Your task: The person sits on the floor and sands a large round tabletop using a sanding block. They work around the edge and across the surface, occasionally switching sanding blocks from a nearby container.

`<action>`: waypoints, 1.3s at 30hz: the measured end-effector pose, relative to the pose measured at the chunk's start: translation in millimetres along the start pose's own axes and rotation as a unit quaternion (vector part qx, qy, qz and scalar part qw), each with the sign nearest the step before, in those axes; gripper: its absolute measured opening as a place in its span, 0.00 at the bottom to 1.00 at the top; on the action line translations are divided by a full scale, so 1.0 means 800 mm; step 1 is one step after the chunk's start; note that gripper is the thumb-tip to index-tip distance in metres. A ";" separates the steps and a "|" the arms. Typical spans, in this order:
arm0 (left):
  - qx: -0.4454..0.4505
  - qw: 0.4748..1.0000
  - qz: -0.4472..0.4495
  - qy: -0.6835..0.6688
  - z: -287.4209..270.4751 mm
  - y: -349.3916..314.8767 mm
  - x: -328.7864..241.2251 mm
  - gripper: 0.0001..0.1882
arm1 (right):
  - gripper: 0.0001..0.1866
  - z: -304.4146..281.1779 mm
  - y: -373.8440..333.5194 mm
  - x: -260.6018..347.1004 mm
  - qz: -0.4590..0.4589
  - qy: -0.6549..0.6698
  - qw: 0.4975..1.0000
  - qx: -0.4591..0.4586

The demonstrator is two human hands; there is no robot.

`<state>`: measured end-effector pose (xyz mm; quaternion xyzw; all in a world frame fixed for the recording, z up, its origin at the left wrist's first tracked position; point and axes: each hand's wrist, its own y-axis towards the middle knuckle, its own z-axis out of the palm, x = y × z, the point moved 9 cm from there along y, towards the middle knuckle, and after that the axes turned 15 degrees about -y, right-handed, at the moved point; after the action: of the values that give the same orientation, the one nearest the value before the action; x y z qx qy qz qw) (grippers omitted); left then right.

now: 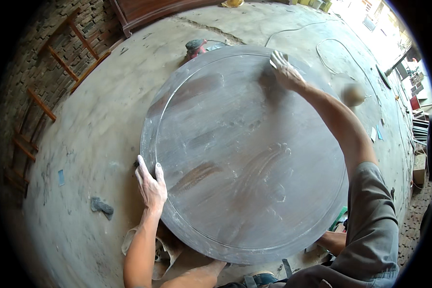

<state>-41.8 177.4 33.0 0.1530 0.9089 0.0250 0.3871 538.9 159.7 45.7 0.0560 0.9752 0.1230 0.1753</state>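
Observation:
A large round dark wooden tabletop [235,134], streaked with pale dust and grooved near its rim, lies flat before me. My left hand [151,185] grips its left edge, thumb on top and whitened fingers over the rim. Stretched out to the far edge, my right hand [285,72] presses dusty fingers on the surface. A pale scrap of sandpaper [273,63] shows beside those fingers, mostly hidden by the hand.
A sander with a red body [197,48] sits beyond the far rim. Cables [321,53] trail over the concrete floor at right. A grey rag [102,207] lies at left, near wooden frames [62,62] against a brick wall. A dark cabinet [149,12] stands at the back.

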 end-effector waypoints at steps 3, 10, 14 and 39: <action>-0.001 1.000 -0.011 0.003 -0.003 -0.002 -0.002 0.36 | 0.25 0.027 0.041 0.014 0.071 0.004 0.997 0.013; 0.004 1.000 -0.011 -0.014 -0.007 0.002 -0.007 0.35 | 0.32 -0.034 0.132 0.297 0.006 0.020 0.999 -0.033; 0.012 0.999 -0.013 -0.027 0.001 0.004 -0.005 0.34 | 0.29 -0.067 0.135 0.325 0.011 0.172 0.982 -0.079; -0.014 1.000 -0.003 -0.018 -0.006 0.001 -0.008 0.32 | 0.24 -0.004 0.001 -0.018 0.198 0.012 0.980 -0.012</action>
<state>-41.1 176.3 41.0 0.1454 0.9016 0.0342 0.4060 551.3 157.7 53.3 0.2442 0.9453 0.1676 0.1368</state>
